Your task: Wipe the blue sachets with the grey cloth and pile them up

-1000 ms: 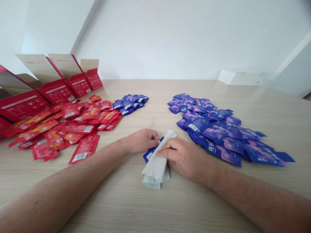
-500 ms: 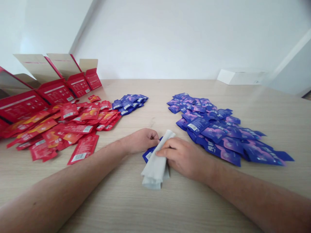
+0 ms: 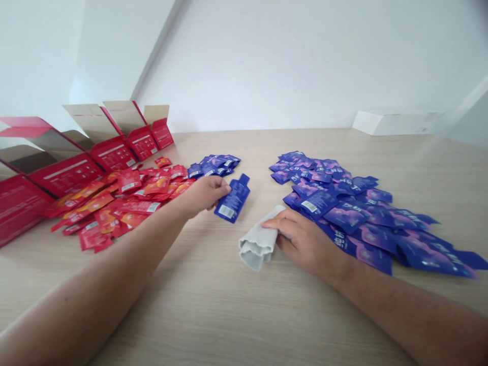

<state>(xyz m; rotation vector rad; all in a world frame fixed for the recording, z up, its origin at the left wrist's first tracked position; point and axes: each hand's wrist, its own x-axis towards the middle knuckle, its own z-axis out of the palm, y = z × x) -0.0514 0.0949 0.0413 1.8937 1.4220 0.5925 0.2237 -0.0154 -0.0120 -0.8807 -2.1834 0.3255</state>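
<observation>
Pinched at its left edge, a blue sachet (image 3: 235, 197) with a white barcode label hangs from my left hand (image 3: 209, 194) above the table. My right hand (image 3: 305, 239) is closed around a folded white cloth (image 3: 260, 238), whose loose lower end flares open. Just beyond my left hand lies a small pile of blue sachets (image 3: 215, 165). Right of my right hand spreads a larger heap of blue and purple sachets (image 3: 343, 198). Red and orange sachets (image 3: 125, 195) are heaped to the left, partly hidden behind my left forearm.
Several red cardboard boxes (image 3: 110, 154) with raised flaps stand in a row along the left side. A white box (image 3: 392, 123) lies at the back right by the wall. The wooden table (image 3: 213, 310) runs back to the white wall.
My left hand has drawn the blue sachet away from the cloth, up and to the left. My right hand has moved slightly right with the cloth. The view has shifted left.
</observation>
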